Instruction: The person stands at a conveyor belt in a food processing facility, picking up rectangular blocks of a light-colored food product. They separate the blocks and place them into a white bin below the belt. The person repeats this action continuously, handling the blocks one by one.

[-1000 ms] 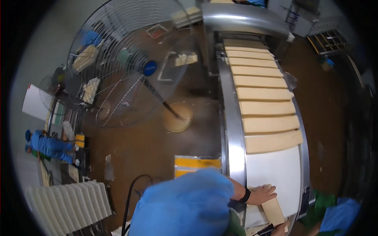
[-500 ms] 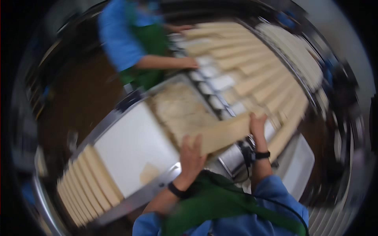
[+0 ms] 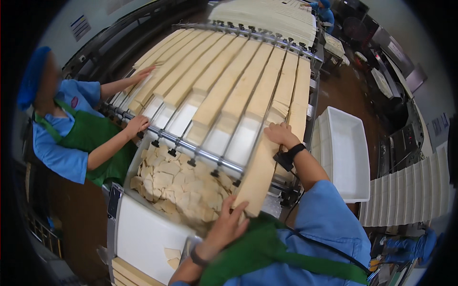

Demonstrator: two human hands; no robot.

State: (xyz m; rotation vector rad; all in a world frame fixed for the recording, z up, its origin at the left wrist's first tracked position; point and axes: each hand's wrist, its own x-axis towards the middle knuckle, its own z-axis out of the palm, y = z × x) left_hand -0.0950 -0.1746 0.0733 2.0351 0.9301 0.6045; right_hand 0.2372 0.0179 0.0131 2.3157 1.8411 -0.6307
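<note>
A long, pale-yellow block that looks like stacked dough sheets point(image 3: 257, 178) spans my two hands, slanting over the front rail of the rack. My left hand point(image 3: 226, 226) grips its near end, thumb and fingers on either side. At its far end my right hand point(image 3: 282, 135) is closed around the top and edge. Just beyond my right hand lie some loose, slipped sheets point(image 3: 278, 109). Several similar long stacks point(image 3: 224, 81) lie side by side in the rack, between thin metal bars. Under the rail, a bin of broken sheet scraps point(image 3: 179, 176) sits left of my block.
At left a co-worker in a green apron point(image 3: 88, 138) has both hands at the rack. A metal rail with black knobs point(image 3: 210, 156) crosses the rack's front. A white plastic tub point(image 3: 350, 152) stands at right. Nearer left is a white board point(image 3: 143, 238) with more stacks beside it.
My view has turned toward the rack. The block has swung from lying across the scrap bin to pointing along the rack's right side, still between both hands.
</note>
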